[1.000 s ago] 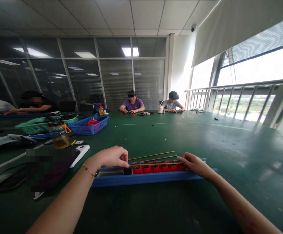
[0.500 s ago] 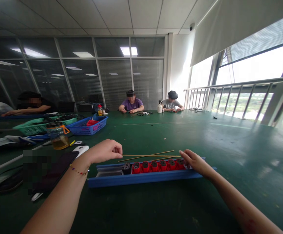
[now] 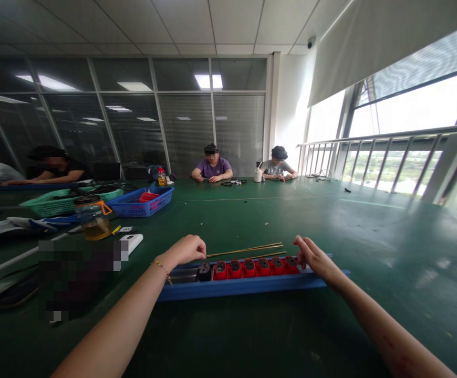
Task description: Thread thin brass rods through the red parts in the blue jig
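Observation:
My left hand (image 3: pixel 187 251) is closed in a pinch at the left ends of thin brass-coloured rods (image 3: pixel 244 249); how many it grips, I cannot tell. They run rightward just behind a long blue tray (image 3: pixel 252 287). Inside it stand a black block (image 3: pixel 205 271) and a row of red blocks with dark tops (image 3: pixel 249 269). To the left of the black block, the tray shows a grey metallic floor, partly covered by my left hand. Over the right end of the tray is my right hand (image 3: pixel 313 260), its fingers loosely bent and apart, nothing visible in them.
On the left are a blue basket (image 3: pixel 139 207), a green basket (image 3: pixel 51 205), a jar of amber liquid (image 3: pixel 94 220) and a white object (image 3: pixel 134 242) beside a blurred-out patch. Across the green table (image 3: pixel 291 210) two people sit; others are at far left.
My left hand has shifted right and slightly down. My right hand has let go of the rod's right end and lifted a little. The rods now lie closer together.

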A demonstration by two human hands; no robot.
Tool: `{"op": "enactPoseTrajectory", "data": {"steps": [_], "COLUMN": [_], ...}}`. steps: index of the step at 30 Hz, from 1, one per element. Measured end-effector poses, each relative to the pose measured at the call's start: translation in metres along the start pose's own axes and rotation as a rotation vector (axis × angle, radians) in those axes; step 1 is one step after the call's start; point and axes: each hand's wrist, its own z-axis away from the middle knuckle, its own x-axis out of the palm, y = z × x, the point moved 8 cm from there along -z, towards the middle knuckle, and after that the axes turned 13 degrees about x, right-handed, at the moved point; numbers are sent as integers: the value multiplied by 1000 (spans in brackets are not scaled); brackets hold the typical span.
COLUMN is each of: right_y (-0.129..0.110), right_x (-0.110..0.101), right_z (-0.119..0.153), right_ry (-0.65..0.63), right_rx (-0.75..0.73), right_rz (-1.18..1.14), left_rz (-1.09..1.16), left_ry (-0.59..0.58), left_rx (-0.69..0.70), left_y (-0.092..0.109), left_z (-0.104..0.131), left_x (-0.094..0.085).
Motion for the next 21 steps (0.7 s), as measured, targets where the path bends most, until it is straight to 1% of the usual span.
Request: {"op": "enactPoseTrajectory", "data": {"steps": [3, 7, 11, 13, 16, 18, 21], "right_y": [0, 1, 2, 2, 2, 1, 1], "right_x": [1, 3, 3, 3, 4, 4, 5], "right_z": [-1, -2, -3, -3, -3, -3, -2], "right_ry": [-5, -19, -26, -28, -28, -31, -40], "right_rx": [-7, -18, -30, -34, -38, -41, -41], "right_rz": [8, -1, 5, 15, 28, 34, 42], "left_rz": [-15, -25, -58, -45, -28, -42, -103], "left_ry": [-17, -14, 42, 20, -45, -53, -31], "left_rx": [-30, -62, -17, 8, 11, 2, -40], "left_y": [-14, -24, -24, -24, -25, -26, -25], "left_z": [-2, -1, -5, -7, -9, -7, -4], "left_x": [11, 15, 12, 14, 20, 19, 15]}}
